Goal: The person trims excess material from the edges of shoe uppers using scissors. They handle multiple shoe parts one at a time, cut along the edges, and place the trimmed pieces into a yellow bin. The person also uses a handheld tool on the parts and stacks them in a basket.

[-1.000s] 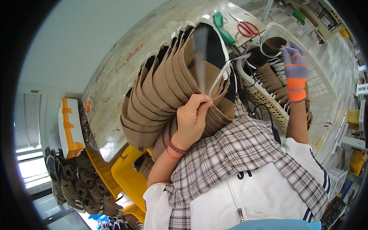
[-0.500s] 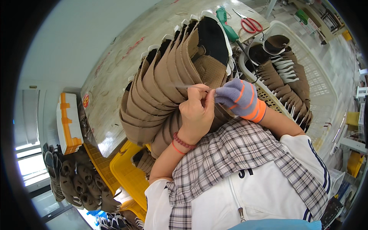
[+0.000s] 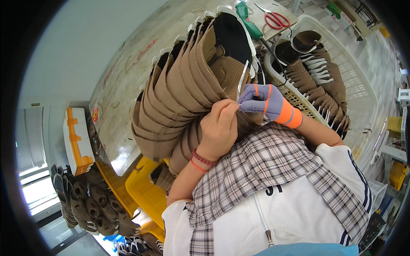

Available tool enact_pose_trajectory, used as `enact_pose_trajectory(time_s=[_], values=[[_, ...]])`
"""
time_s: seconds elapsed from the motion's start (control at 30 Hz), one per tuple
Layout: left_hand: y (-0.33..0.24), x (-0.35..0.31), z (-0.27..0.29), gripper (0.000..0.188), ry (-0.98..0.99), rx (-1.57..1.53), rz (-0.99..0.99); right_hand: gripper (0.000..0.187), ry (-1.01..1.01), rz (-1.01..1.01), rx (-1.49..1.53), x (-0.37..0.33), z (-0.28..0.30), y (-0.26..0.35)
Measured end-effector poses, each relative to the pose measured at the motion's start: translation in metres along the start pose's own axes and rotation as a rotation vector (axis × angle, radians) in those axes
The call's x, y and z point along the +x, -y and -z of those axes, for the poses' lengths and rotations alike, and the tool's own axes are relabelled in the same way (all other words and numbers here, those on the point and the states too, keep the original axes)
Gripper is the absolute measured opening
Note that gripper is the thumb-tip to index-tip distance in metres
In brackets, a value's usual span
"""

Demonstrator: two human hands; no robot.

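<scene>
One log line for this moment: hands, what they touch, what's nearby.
left hand: bare, on brown uppers stack | right hand: gloved, pinching white strip | nearby: basket, scissors

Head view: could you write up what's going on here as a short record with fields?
Left hand: bare, pressed on a stack of brown shoe uppers
Right hand: purple and orange glove, pinching a thin strip at the stack
Table: holds the stack, red scissors, a green-handled tool
White basket: more brown uppers
Yellow crate: below the table edge
</scene>
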State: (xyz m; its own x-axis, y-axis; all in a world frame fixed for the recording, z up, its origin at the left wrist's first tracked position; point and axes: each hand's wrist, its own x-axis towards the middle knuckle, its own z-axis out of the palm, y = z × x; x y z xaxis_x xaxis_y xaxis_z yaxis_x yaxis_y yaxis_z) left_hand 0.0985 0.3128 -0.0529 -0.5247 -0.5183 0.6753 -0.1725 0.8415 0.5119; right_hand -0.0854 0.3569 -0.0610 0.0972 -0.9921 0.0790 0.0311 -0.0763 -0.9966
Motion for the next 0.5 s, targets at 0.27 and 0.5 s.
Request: enact_pose_trajectory(time_s=[0.27,0.5], values=[[-0.005,0.004,0.008,0.021,0.026,0.115,0.033,0.014,0.012,-0.049,0.043,0.005,0.002,0.001],[-0.005,0.015,0.015,0.010,0.161,0.277,-0.105,0.014,-0.010,-0.020,-0.095,0.011,0.006,0.009]])
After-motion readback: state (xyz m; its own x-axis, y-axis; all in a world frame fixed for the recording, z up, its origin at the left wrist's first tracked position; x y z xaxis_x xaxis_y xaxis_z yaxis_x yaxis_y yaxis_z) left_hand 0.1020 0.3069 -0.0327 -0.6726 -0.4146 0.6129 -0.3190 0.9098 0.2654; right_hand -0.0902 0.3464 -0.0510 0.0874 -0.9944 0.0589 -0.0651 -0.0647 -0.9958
